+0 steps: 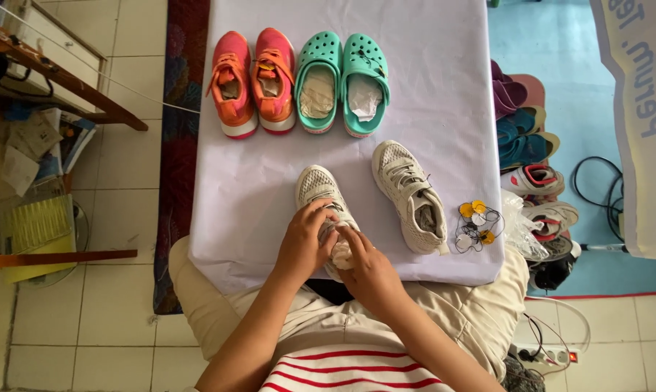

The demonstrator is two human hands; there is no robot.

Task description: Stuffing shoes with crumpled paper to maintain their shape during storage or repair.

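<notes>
A: Cream mesh sneaker (315,185), near bench (444,80) edge, toe pointing away from the person, long axis running front to back. White paper wad (340,252) at its opening.

B: Hands?

A: Left hand (304,243) closed over the sneaker's laces; right hand (371,272) pinching the wad. Both touching, neither nearer.

B: Surroundings?

A: Its mate (411,194) lies just right, angled. Beyond that, yellow tags (475,218). Far row: pink-orange sneakers (253,81), teal clogs (342,83). Nothing obstructs.
</notes>
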